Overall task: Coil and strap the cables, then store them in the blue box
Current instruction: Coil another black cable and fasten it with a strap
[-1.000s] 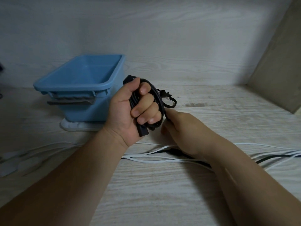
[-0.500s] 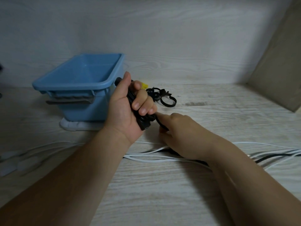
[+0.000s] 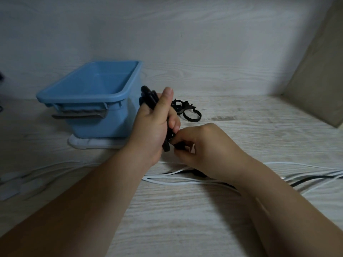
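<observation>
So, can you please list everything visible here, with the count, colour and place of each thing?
box: one, blue, back left on the table
base: one, white, under the box
coiled cable: one, black, in the left hand
straps: a few, black, on the table behind the hands
white cables: several, white, loose across the table under the arms
black cable: one, black, among the white cables
left hand: one, grips the coiled cable
right hand: one, pinches the coil's lower end
</observation>
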